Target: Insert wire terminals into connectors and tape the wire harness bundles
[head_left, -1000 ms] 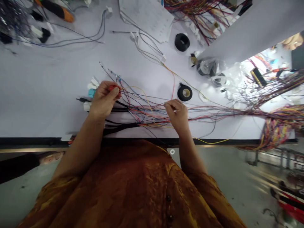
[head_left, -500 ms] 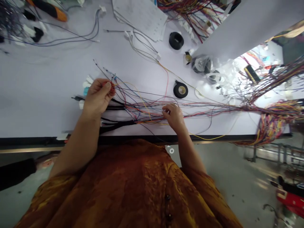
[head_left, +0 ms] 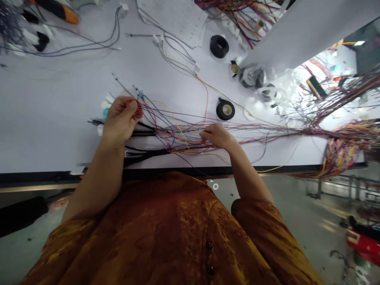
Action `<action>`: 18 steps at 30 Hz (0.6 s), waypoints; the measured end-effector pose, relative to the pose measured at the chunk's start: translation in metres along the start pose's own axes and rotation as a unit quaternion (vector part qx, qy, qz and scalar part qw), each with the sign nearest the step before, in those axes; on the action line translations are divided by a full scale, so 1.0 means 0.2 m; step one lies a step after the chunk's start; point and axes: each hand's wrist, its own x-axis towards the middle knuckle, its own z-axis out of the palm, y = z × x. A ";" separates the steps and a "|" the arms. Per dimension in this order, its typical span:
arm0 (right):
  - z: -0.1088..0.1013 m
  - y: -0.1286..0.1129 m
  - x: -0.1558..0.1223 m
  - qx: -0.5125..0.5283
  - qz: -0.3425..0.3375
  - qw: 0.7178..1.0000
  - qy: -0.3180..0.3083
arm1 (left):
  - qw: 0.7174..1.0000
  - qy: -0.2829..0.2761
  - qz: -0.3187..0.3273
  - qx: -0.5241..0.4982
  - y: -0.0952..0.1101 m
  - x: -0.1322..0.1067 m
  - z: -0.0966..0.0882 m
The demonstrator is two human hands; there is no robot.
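- white bench (head_left: 53,122) under everything
- multicoloured wires (head_left: 338,148) spreading out at three o'clock
- black tape roll (head_left: 225,109) at two o'clock
- printed papers (head_left: 172,21) at twelve o'clock
- clear plastic bag (head_left: 251,77) at two o'clock

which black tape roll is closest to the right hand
The black tape roll with the pale core, just above and beyond the right hand. The other black roll shows no pale core and sits farther up, beside the papers.

One head-worn view, facing forward and down (close above) onto the left hand (head_left: 120,120), right hand (head_left: 216,136) and workbench (head_left: 53,118)
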 end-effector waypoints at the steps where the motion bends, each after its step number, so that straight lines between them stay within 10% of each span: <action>1: -0.01 -0.02 0.02 -0.036 -0.011 0.999 -0.020 | 1.000 -0.001 0.000 0.000 0.00 0.00 0.00; 7: -0.02 0.00 0.10 -0.062 -0.053 0.989 -0.120 | 1.000 0.004 0.004 0.001 0.00 -0.01 0.01; 18: 0.08 0.12 0.01 0.270 0.028 0.959 0.078 | 1.000 0.008 -0.008 0.001 0.00 0.00 0.01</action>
